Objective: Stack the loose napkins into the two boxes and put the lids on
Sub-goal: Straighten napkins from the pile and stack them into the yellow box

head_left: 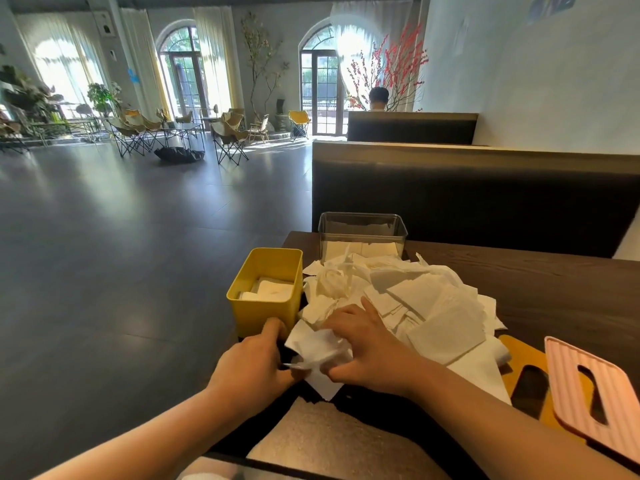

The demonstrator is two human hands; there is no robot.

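Observation:
A big heap of loose white napkins (412,299) covers the middle of the dark wooden table (554,289). The yellow box (265,289) stands at the table's left edge with a few napkins inside. Behind the heap stands the clear box (362,233), holding a low layer of napkins. Both my hands work one crumpled napkin (318,355) at the near edge of the heap. My left hand (256,362) pinches its left side, just in front of the yellow box. My right hand (370,351) grips its right side with curled fingers.
Two lids lie at the near right: a pink ribbed lid (588,386) with a slot, overlapping a yellow-brown lid (526,368) with a slot. A dark booth bench (467,195) backs the table. A person sits at a farther booth. Open floor lies to the left.

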